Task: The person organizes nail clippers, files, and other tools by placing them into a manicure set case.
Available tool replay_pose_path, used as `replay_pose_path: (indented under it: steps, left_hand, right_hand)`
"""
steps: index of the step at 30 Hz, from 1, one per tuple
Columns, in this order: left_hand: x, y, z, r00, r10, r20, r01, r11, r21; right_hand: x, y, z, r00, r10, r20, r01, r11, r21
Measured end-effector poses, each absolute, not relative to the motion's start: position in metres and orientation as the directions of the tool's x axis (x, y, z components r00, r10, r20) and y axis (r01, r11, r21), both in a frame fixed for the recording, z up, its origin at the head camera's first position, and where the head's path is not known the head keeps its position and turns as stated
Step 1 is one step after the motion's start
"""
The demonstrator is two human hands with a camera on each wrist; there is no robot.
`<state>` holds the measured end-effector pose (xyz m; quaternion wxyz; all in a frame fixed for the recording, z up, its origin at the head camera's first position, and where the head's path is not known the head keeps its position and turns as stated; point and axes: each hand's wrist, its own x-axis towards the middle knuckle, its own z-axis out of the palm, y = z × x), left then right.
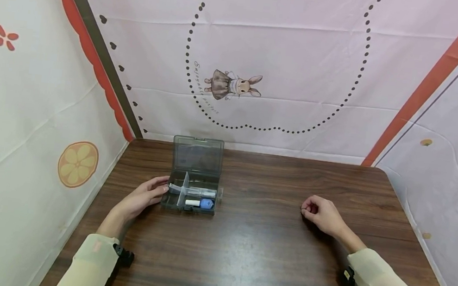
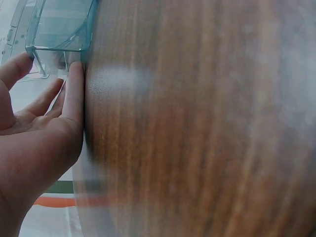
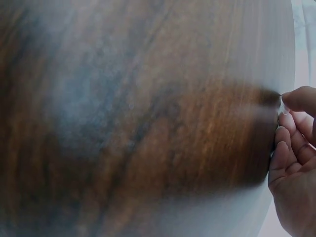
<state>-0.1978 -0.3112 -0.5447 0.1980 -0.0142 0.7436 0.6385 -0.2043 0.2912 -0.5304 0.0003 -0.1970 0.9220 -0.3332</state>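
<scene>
A dark translucent compartment box (image 1: 172, 202) lies on the table with its lid raised at the back. Inside, a small blue bottle (image 1: 206, 204) with a white cap lies at the front, and clear strips (image 1: 202, 192) lie behind it. Against the box's left side rests my left hand (image 1: 143, 197), its fingers mostly straight; in the left wrist view the thumb touches a box corner. Far to the right, my right hand (image 1: 323, 216) rests on the tabletop with curled fingers. Thumb and forefinger pinch a small pale thing (image 3: 284, 105), too small to identify.
The brown wood-grain table (image 1: 243, 247) ends at a printed cloth (image 1: 284, 93) hanging behind it. More cloth hangs along the left and right sides. Bare tabletop stretches between the box and my right hand.
</scene>
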Motion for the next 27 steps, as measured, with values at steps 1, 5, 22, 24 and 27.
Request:
replay_pose_path:
  steps: [1, 5, 22, 24, 27]
  left_hand:
    - [-0.198, -0.311, -0.545, -0.921, 0.233, -0.311, -0.273, 0.185, 0.944]
    - [-0.196, -0.312, -0.544, -0.92, 0.244, -0.306, -0.266, 0.184, 0.946]
    - [-0.196, -0.311, -0.541, -0.92, 0.253, -0.299, -0.261, 0.175, 0.949]
    - [-0.196, -0.311, -0.541, -0.92, 0.249, -0.303, -0.266, 0.173, 0.948]
    - [-0.196, -0.312, -0.542, -0.92, 0.246, -0.306, -0.269, 0.17, 0.948]
  right_hand:
    - [-0.204, 0.291, -0.53, -0.923, -0.364, 0.129, -0.362, 0.7, -0.616]
    - [-0.204, 0.291, -0.531, -0.924, -0.362, 0.125, -0.358, 0.697, -0.621]
    - [-0.211, 0.26, -0.529, -0.891, -0.418, 0.176, -0.428, 0.648, -0.629]
    - [-0.212, 0.248, -0.528, -0.879, -0.443, 0.176, -0.444, 0.629, -0.638]
    - [-0.213, 0.23, -0.525, -0.861, -0.477, 0.173, -0.462, 0.594, -0.658]
